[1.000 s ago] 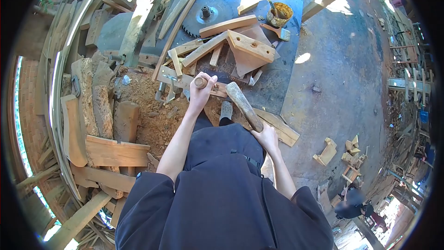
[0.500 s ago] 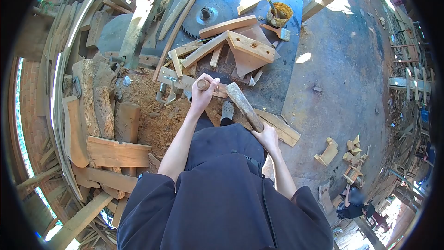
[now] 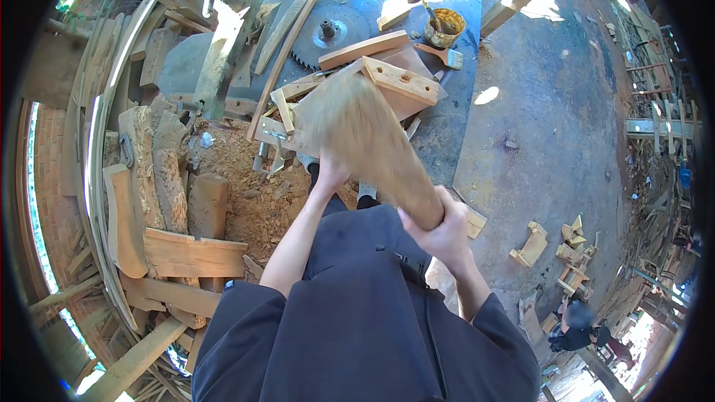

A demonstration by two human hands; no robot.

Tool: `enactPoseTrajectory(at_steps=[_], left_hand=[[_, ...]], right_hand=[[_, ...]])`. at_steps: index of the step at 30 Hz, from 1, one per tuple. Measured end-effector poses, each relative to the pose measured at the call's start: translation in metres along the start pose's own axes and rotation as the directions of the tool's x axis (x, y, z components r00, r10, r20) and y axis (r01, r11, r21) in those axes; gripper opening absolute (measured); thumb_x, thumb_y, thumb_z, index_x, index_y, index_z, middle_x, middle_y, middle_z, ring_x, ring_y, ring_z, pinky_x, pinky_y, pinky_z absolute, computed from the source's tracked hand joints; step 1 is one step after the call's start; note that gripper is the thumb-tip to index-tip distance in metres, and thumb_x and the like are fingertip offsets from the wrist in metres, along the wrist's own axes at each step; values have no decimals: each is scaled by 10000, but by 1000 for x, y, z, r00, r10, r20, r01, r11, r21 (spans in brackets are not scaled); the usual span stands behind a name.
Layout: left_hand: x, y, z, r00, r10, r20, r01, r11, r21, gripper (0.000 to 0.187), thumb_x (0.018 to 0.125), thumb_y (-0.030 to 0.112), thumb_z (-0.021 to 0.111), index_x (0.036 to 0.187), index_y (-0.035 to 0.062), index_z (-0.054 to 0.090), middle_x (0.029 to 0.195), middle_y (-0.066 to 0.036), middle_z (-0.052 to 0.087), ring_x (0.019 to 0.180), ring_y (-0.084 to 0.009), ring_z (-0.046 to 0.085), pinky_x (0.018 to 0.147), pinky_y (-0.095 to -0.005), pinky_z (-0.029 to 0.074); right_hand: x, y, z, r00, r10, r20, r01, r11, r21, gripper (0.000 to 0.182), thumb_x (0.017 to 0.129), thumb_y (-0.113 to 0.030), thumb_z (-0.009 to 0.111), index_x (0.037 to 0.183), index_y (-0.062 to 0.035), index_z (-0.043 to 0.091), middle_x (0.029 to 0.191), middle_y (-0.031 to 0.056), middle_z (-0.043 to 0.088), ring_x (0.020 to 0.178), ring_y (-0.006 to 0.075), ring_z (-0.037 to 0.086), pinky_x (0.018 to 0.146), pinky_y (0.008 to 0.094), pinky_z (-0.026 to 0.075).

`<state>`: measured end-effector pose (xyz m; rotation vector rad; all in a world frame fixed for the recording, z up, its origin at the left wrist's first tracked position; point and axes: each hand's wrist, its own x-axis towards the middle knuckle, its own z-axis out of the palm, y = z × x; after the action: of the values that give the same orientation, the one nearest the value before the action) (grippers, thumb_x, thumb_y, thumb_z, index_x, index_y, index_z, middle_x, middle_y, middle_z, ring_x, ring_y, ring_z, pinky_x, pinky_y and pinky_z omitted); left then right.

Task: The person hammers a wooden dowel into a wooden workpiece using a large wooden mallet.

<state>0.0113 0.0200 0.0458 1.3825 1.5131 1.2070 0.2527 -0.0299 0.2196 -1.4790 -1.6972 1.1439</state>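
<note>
My right hand (image 3: 443,234) is closed round the narrow end of a thick wooden mallet (image 3: 383,149), raised towards the camera and blurred by motion. Below the mallet's head is my left hand (image 3: 333,171); its fingers are mostly covered. The earlier view shows that hand wrapped round the round wooden handle of a chisel, upright over a board; the chisel itself is hidden now. The board's left end (image 3: 267,131) sticks out past the mallet, with a metal clamp (image 3: 279,155) near it.
On the blue metal table lie a circular saw blade (image 3: 326,33), a block with drilled holes (image 3: 402,80), a brush (image 3: 441,54) and a pot (image 3: 447,27). Timber offcuts (image 3: 194,253) stand at left. Another person (image 3: 577,331) is at far right, near small wooden pieces (image 3: 530,244).
My right hand has lifted the mallet from beside the board up towards the camera, and it now covers the chisel and most of my left hand's fingers. My left hand stays low by the board.
</note>
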Motion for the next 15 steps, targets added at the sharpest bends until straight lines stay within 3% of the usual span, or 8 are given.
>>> enactPoseTrajectory(at_steps=[2,4,5,10,12,13,14,15], left_hand=[[-2,-8,7,1000,23,-12,-22,999,47,230,1039,114,733,878,98,569,798,41,557,799,-60,518,711,-274,446],[1,-23,18,998,-58,5,57,956,-287,264,1054,183,730,871,101,559,768,47,515,777,-68,510,725,-297,455],[2,4,14,999,-53,10,54,969,-243,274,1081,155,704,873,110,530,786,67,481,714,-50,441,636,-296,431],[1,17,15,999,14,-46,-17,998,-55,354,1065,215,737,800,119,524,701,90,421,669,-35,401,600,-285,379],[-1,21,16,987,-154,-40,144,971,-192,308,1026,128,753,799,85,550,729,53,500,739,-52,466,682,-279,410],[-2,6,16,987,-161,-22,157,980,-126,305,1031,125,743,802,81,548,745,36,525,728,-53,471,663,-297,414],[1,-22,26,1000,-30,-4,23,816,-578,272,1035,122,744,829,73,572,775,18,561,743,-78,509,685,-306,438],[-1,-23,25,1000,-25,-17,18,949,-316,260,1039,123,740,843,76,577,782,16,563,758,-95,524,713,-311,447]], right_hand=[[-7,5,8,989,-148,-18,149,985,82,442,854,-367,837,1065,-10,682,870,210,781,860,393,791,781,469,618],[-8,40,30,981,123,149,-63,932,-357,455,836,-389,846,1073,-35,685,894,210,781,820,378,784,754,471,614],[-7,54,32,982,129,142,-36,853,-521,467,825,-419,851,1068,-57,681,885,203,775,799,373,777,738,478,610],[-9,4,3,991,-25,131,77,910,-408,437,796,-340,890,1052,-59,675,842,209,750,783,368,773,710,432,611],[-21,6,9,984,-162,79,168,983,-78,429,781,-304,888,1063,-59,678,843,215,748,783,363,773,705,424,610],[-23,23,18,992,-107,60,113,987,-118,418,765,-253,886,1068,-53,678,828,213,747,782,379,771,694,447,606],[-19,30,21,992,-113,61,120,985,-120,418,765,-253,886,1068,-53,678,828,213,747,782,379,771,694,447,606],[-8,31,20,996,26,80,-3,960,-278,419,750,-221,895,1064,-49,677,822,210,747,783,388,772,685,453,605]])
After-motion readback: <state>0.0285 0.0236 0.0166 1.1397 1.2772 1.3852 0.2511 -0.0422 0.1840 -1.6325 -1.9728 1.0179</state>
